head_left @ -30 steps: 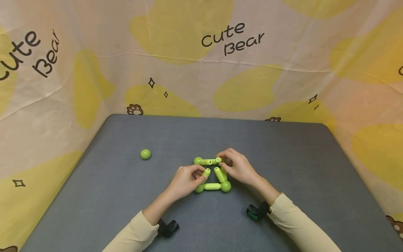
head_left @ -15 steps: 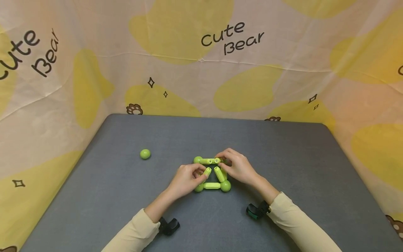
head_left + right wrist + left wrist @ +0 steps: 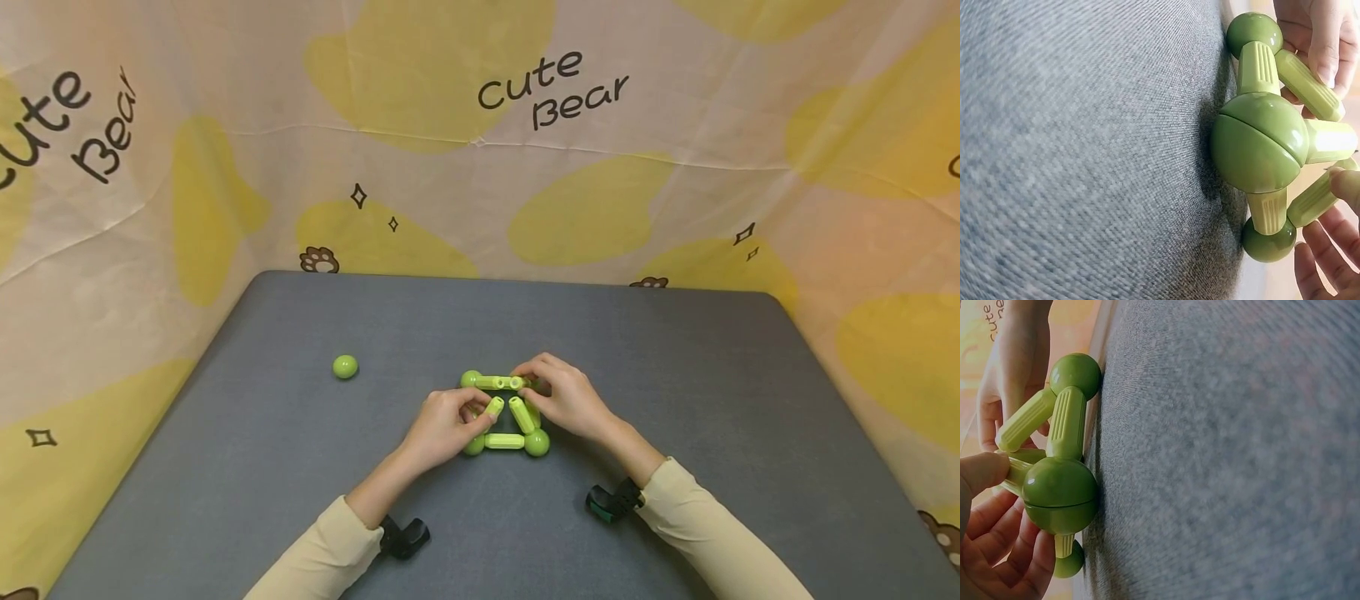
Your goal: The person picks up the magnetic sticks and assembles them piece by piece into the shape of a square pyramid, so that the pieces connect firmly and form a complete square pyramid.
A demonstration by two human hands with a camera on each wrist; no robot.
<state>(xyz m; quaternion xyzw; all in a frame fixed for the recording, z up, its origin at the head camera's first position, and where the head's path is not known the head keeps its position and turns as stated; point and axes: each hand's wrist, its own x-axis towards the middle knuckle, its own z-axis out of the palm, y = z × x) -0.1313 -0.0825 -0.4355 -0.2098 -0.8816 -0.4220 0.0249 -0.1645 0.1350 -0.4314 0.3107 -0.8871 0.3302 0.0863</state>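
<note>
A square frame of green balls and ribbed light-green rods lies on the table, with a ball [image 3: 537,442] at its near right corner. From the corners, further rods slant up and inward; their upper ends stand apart. My left hand [image 3: 441,427] pinches the near left slanting rod [image 3: 494,407] between thumb and fingers. With thumb and fingertips, my right hand [image 3: 568,397] pinches the far right slanting rod [image 3: 1314,199]. Between the hands, the near right slanting rod [image 3: 521,414] is untouched. In the head view, the fingers partly hide the near left and far right balls.
One loose green ball [image 3: 345,367] lies left of the frame on the grey table [image 3: 675,358]. Printed cloth [image 3: 420,100] rises behind the table and along both sides. Each wrist wears a black camera mount [image 3: 405,538].
The top of the far right rod has tilted slightly left, towards the frame's middle. The near left rod has shifted a little inward. Both hands keep their grips.
</note>
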